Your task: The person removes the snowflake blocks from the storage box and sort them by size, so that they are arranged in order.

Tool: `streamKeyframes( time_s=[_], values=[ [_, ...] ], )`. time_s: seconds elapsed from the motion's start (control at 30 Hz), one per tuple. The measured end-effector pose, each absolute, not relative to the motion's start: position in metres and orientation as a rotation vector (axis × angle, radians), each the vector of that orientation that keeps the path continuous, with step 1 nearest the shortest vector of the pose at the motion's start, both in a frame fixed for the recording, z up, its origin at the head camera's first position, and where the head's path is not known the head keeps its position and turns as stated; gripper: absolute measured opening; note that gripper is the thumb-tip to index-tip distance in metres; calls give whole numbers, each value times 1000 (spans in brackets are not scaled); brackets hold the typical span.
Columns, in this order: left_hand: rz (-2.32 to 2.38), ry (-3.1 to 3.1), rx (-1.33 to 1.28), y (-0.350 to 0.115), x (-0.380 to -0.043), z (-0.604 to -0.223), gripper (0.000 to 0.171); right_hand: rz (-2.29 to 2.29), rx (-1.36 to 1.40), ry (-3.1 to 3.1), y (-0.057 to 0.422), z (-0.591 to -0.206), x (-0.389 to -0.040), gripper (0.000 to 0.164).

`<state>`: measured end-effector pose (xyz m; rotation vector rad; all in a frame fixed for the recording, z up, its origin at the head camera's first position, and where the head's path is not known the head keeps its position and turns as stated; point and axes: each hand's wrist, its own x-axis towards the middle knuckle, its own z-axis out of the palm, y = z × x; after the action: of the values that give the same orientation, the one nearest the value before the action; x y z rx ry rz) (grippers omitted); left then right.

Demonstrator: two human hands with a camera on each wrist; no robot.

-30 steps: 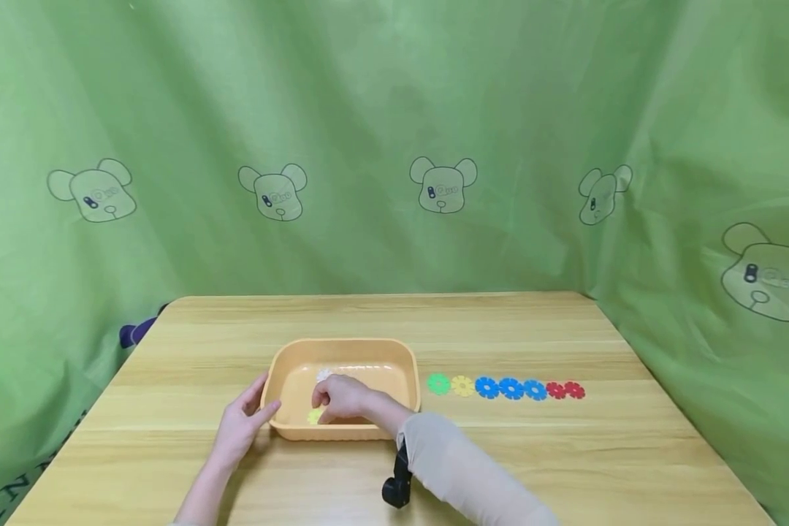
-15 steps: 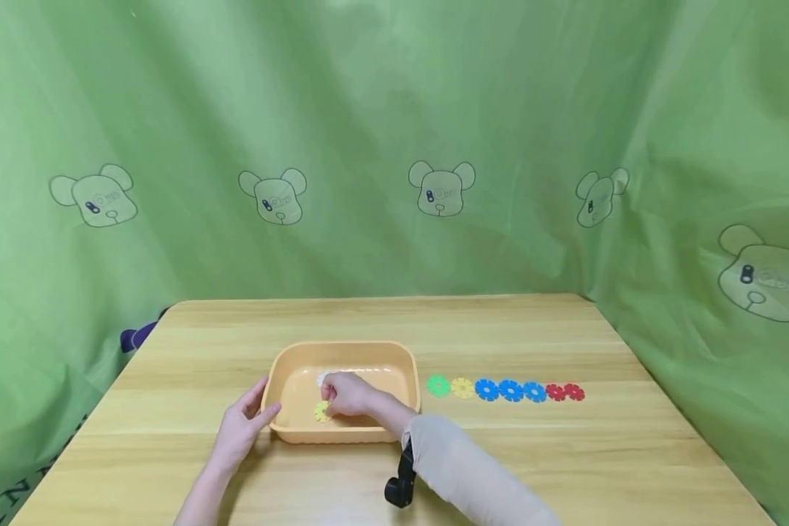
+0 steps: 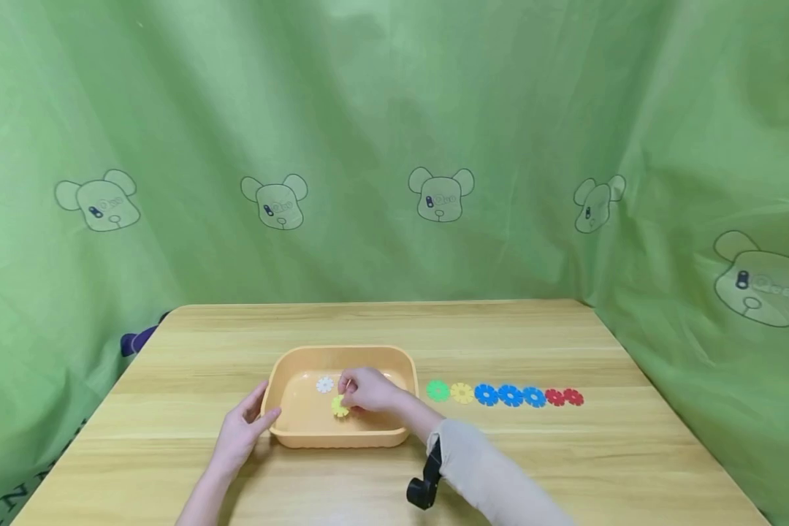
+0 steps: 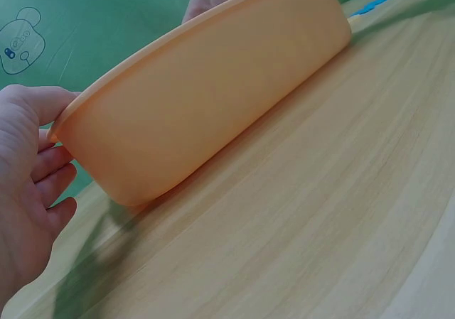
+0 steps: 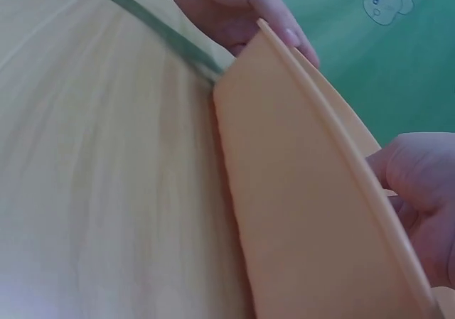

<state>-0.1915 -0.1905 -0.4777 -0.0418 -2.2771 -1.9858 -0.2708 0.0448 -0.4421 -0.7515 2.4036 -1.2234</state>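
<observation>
An orange plastic basin [image 3: 342, 440] stands on the wooden table. My left hand [image 3: 239, 431] grips its left rim, the thumb over the edge and the other fingers along the outer wall, as the left wrist view also shows. Inside the basin, my right hand [image 3: 371, 391] pinches a yellow snowflake disc [image 3: 339, 407] between thumb and fingers. A white snowflake disc [image 3: 325, 384] lies on the basin floor to the left of that hand. In the right wrist view the basin wall [image 5: 298, 184] hides the discs.
Right of the basin, a row of snowflake discs runs across the table [image 3: 500, 467]: green [image 3: 437, 390], yellow [image 3: 462, 393], several blue [image 3: 510, 396] and red [image 3: 573, 397]. Green curtains [image 3: 355, 241] hang behind. A black wrist camera [image 3: 424, 491] is strapped at the right sleeve.
My right hand has moved right inside the basin, bringing the yellow disc with it and uncovering the white disc. The left hand keeps its grip on the rim.
</observation>
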Motion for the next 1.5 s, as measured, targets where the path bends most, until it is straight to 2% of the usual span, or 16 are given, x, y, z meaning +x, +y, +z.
streamKeyframes(
  time_s=[0.33,0.9,1.27,1.5],
  values=[
    [-1987,-2288,-31,-192,-191,-482,64,-1328,-707,2352,75,-432,-278,7],
    [-1976,-2307,-38,-195,-193,-476,65,-1551,-525,2334,124,-413,-281,10],
    [-1984,-2302,-45,-193,-193,-475,65,-1689,-461,2254,160,-412,-279,19],
    [-1996,-2288,-53,-193,-192,-477,65,-1805,-328,2235,193,-413,-273,22]
  ],
)
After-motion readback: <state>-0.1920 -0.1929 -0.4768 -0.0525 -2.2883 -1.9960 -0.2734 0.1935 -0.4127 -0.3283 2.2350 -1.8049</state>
